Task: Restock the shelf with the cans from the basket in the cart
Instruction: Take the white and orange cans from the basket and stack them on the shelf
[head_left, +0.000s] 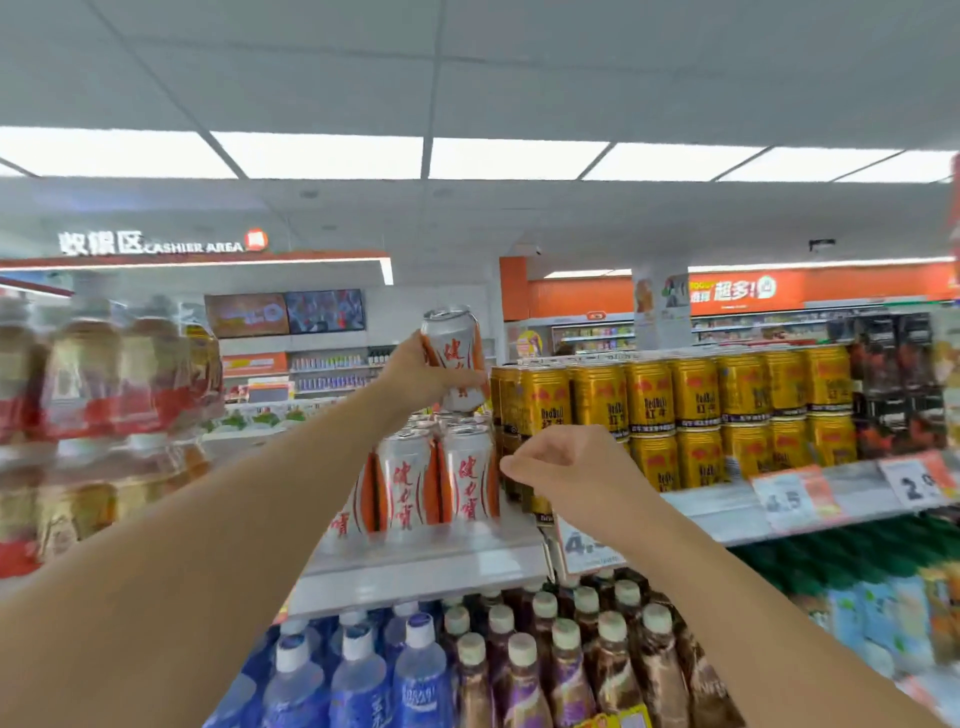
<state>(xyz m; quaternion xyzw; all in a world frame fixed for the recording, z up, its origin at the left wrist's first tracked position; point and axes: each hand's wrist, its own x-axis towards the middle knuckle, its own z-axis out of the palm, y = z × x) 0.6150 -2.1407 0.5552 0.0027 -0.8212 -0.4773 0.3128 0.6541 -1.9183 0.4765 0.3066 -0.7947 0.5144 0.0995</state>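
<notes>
Above the shelved cans (439, 480): left hand (415, 374) grips a silver can (454, 358).
Beside them: right hand (566, 467), fingers curled, holding nothing.

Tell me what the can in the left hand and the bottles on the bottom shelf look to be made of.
The silver can in the left hand: probably aluminium, with a glossy printed body and a bright metallic rim and lid. The blue bottles and brown bottles: probably clear plastic, translucent and shiny, with matte screw caps.
</notes>
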